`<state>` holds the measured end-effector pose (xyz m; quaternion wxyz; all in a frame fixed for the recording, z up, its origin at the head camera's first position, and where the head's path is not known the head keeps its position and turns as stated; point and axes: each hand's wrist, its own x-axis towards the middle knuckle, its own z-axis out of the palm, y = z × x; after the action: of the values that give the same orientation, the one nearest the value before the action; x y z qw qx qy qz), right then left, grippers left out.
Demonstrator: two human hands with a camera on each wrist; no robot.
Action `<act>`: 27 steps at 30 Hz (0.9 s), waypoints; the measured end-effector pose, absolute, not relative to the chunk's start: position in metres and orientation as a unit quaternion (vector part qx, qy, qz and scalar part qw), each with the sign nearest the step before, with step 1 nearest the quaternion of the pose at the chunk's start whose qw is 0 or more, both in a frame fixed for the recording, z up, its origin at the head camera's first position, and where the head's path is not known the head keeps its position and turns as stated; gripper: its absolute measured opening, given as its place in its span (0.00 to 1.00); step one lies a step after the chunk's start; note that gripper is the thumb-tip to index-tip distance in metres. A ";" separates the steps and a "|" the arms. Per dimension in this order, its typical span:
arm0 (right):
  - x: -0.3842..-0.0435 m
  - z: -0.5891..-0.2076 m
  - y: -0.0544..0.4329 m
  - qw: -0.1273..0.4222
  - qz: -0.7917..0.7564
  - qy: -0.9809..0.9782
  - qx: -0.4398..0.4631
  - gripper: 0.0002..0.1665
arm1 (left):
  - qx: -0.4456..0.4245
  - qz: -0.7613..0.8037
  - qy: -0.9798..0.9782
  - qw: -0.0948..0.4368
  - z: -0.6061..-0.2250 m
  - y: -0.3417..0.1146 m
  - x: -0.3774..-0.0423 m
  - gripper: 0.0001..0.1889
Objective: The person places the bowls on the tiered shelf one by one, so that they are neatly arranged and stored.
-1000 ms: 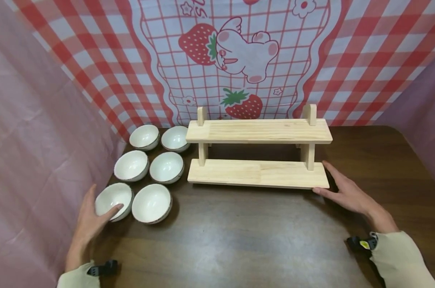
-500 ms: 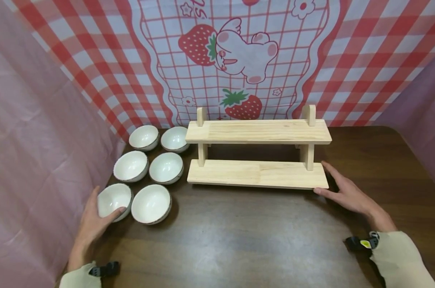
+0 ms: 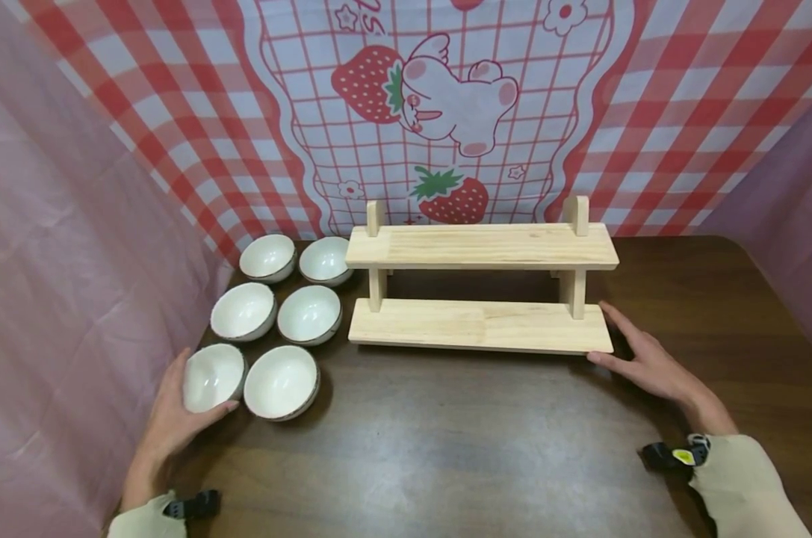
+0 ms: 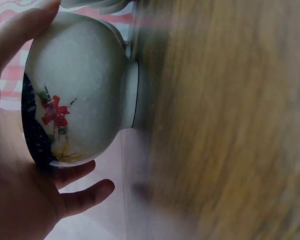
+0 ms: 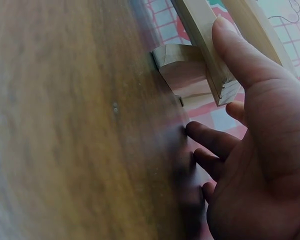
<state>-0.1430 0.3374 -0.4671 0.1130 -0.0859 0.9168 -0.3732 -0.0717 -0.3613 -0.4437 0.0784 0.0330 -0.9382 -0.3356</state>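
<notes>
My left hand spans the nearest left white bowl, thumb along its near side and fingers around its far left side. In the left wrist view that bowl shows a red flower and a dark blue patch outside, and its foot is at the tabletop. My right hand holds the right end of the lower board of a two-tier wooden shelf. In the right wrist view its thumb lies along the board's edge, the index fingertip is at the board's end, and the other fingers are near the table.
Several more white bowls stand in two columns at the left, among them a near bowl right beside the held one. The shelf's upper board is raised behind the lower one. A checked cloth hangs behind the brown table.
My left hand has shifted slightly right, and its thumb has moved from inside the bowl to its near outer side. The right hand and the shelf stay put.
</notes>
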 end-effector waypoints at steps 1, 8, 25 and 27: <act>-0.143 -0.467 0.338 0.114 -0.374 0.916 -0.085 0.59 | 0.031 -0.331 -0.940 0.078 -0.444 -0.361 -0.072 0.62; -0.143 -0.471 0.340 0.103 -0.387 0.912 -0.091 0.58 | 0.051 -0.304 -0.949 0.057 -0.442 -0.361 -0.073 0.65; -0.142 -0.478 0.341 0.065 -0.404 0.906 -0.111 0.57 | 0.056 -0.288 -0.955 0.044 -0.442 -0.363 -0.075 0.65; -0.142 -0.478 0.341 0.065 -0.404 0.906 -0.111 0.57 | 0.058 -0.291 -0.954 0.043 -0.442 -0.363 -0.075 0.65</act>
<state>-0.1416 0.3412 -0.4776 0.0646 -0.1112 0.9056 -0.4042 -0.0749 -0.3631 -0.4418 0.0425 0.0584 -0.9541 -0.2906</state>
